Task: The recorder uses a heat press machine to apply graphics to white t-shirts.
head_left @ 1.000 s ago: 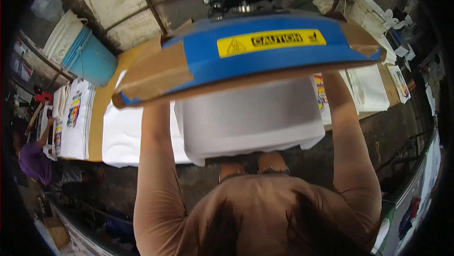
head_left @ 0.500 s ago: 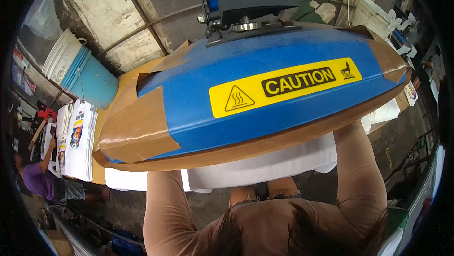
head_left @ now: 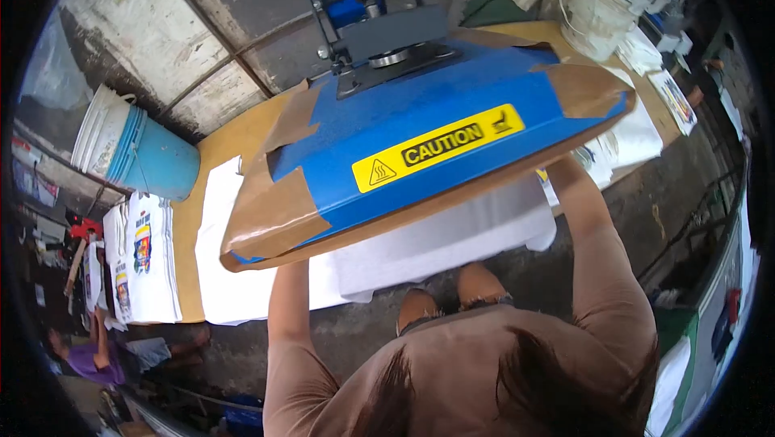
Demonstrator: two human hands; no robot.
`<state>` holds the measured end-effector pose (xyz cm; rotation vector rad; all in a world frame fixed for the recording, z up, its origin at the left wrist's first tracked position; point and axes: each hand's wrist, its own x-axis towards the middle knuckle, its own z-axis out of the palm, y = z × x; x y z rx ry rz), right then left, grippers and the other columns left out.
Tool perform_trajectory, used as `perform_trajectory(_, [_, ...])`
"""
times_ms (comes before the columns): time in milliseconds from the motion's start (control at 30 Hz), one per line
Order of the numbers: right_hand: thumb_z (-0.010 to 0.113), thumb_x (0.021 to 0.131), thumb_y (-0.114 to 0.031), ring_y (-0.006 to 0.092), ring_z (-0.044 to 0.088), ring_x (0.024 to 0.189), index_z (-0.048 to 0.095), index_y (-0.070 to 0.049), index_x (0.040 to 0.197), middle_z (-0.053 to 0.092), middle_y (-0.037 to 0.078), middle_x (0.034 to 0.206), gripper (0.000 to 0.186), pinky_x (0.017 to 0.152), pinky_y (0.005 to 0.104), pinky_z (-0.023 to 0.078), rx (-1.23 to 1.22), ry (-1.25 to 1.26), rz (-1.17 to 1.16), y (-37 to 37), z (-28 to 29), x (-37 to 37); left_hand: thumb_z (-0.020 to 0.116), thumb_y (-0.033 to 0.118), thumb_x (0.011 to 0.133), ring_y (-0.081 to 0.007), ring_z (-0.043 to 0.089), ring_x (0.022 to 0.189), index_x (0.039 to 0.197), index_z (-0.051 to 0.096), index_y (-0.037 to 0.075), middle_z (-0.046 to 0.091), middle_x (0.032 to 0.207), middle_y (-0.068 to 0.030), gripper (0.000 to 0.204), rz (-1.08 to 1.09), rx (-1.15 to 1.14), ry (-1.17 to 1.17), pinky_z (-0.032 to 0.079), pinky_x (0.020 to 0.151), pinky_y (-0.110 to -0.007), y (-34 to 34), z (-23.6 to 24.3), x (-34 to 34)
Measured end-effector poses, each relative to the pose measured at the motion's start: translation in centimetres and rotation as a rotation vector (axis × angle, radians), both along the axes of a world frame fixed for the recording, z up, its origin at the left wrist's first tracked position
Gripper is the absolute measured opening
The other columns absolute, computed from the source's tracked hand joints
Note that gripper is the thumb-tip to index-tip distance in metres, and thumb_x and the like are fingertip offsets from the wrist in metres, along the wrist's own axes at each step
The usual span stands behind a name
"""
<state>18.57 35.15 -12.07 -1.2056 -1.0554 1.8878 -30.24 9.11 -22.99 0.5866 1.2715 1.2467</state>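
A blue heat press plate [head_left: 412, 126], its corners taped in brown, is raised in front of me with a yellow warning label [head_left: 440, 148] on its front face. White cloth [head_left: 452, 227] lies beneath and hangs over the near edge. My left forearm [head_left: 289, 300] goes in under the plate's left part, over the cloth; the plate hides that hand. My right forearm [head_left: 583, 203] reaches under the right end, beside a bit of coloured print on white, and that hand is hidden too. I cannot see what either hand touches.
Folded white printed shirts [head_left: 149, 255] lie left on the wooden table [head_left: 211, 140], near a blue and white bucket stack [head_left: 153, 150]. Far right stands a dirty white bucket [head_left: 596, 13], with more white cloth [head_left: 634, 134] nearby. At far left is a person in purple [head_left: 95, 360].
My view has shifted, so the press looks smaller and more of the table shows. More white cloth is visible at the plate's left. Both hands remain hidden under the plate.
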Motion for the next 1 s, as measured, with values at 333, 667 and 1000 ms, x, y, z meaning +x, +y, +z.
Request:
perform_trajectory(333, [0.057,0.091,-0.041,0.0279,0.064,0.094,0.057,0.005,0.116,0.065,0.019,0.108,0.052,0.08,0.0368,0.048,0.117,-0.451,-0.313,-13.5,-6.2,9.1,0.049,0.039,0.097,-0.0071,0.054,0.068,0.092,0.06,0.007,0.062,0.081,0.001,0.034,0.487,-0.017,0.14,0.043,0.06,-0.023,-12.7,5.8,11.2])
perform_trajectory(667, [0.069,0.08,-0.025,0.0195,0.061,0.069,0.062,0.002,0.092,0.062,0.013,0.075,0.03,0.062,0.0317,0.047,0.368,-0.555,-0.196,-11.8,-12.4,8.8,0.052,0.019,0.093,-0.0158,0.062,0.079,0.101,0.059,0.001,0.064,0.092,-0.0058,0.021,0.519,-0.075,0.282,0.051,0.067,-0.03,-14.6,-1.0,14.1])
perform_trajectory(1000, [0.079,0.066,-0.019,0.0384,0.046,0.111,0.049,-0.005,0.113,0.046,0.019,0.117,0.058,0.092,0.0448,0.043,0.386,-1.03,-0.685,-4.2,-12.4,23.3,0.053,0.034,0.096,-0.0092,0.046,0.05,0.09,0.059,0.008,0.052,0.065,0.0014,0.028,0.343,-0.544,0.094,0.038,0.043,-0.025,-19.5,-4.6,32.3])
